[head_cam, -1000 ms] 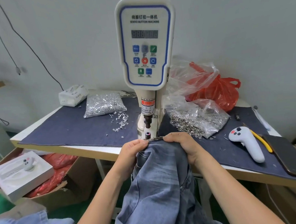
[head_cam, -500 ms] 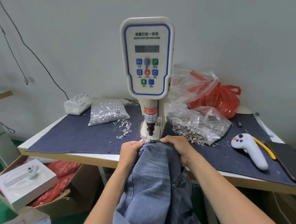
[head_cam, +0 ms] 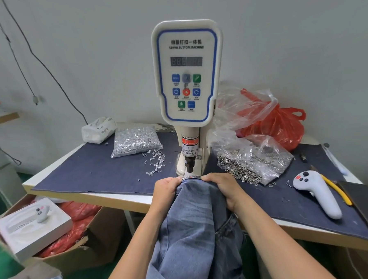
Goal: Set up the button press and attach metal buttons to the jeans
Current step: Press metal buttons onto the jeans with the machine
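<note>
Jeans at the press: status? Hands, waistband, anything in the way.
Left hand and right hand both grip jeans waistband. Waistband sits at base of button press, below punch. Nothing in the way.

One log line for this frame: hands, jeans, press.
left hand: grips waistband | right hand: grips waistband | jeans: waistband edge held at base of button press, under the punch | stage: positioning
</note>
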{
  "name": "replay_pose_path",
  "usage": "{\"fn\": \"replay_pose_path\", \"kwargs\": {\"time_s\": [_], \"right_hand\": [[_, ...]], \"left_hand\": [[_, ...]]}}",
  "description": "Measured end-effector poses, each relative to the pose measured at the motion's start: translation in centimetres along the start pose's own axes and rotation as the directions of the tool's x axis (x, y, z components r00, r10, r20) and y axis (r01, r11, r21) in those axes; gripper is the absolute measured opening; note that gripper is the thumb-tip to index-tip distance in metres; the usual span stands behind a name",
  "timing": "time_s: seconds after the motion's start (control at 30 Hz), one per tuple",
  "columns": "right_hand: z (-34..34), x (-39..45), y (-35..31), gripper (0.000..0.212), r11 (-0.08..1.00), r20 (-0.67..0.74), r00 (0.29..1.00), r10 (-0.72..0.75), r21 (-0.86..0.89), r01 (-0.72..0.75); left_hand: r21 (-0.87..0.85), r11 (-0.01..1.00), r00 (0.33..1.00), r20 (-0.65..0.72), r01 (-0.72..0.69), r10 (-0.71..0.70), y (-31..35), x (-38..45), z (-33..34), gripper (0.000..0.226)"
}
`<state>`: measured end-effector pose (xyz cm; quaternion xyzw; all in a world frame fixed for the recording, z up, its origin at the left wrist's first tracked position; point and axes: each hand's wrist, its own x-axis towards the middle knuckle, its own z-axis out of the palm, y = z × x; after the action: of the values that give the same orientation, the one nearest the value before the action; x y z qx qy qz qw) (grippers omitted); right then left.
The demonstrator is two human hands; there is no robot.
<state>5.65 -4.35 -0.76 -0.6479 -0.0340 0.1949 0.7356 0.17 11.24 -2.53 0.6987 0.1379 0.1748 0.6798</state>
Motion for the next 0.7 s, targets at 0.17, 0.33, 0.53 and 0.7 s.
{"fn": "replay_pose_path", "kwargs": {"time_s": [0.17, 0.33, 0.53, 0.7], "right_hand": [[-0.05, 0.04, 0.38, 0.006, 0.999, -0.003, 1.0, 0.027, 0.017, -0.027], [-0.14, 0.16, 0.51, 0.007, 0.999, 0.001, 0.999, 0.032, 0.017, -0.032], [-0.3, 0.28, 0.78, 0.009, 1.0, 0.004, 1.0, 0.017, 0.017, -0.017], [-0.3, 0.4, 0.81, 0.011, 1.0, 0.006, 1.0, -0.018, 0.004, 0.018]], "left_hand": [[-0.02, 1.0, 1.0, 0.017, 0.013, -0.013, -0.25, 0.07, -0.04, 0.033], [-0.036, 0.999, 0.999, 0.03, 0.021, -0.02, -0.36, 0.06, -0.11, 0.028], [-0.04, 0.999, 1.0, 0.019, -0.019, 0.02, -0.72, 0.27, -0.19, 0.028], [-0.093, 0.995, 0.999, 0.024, -0.024, 0.026, -0.88, 0.3, -0.12, 0.032]]}}
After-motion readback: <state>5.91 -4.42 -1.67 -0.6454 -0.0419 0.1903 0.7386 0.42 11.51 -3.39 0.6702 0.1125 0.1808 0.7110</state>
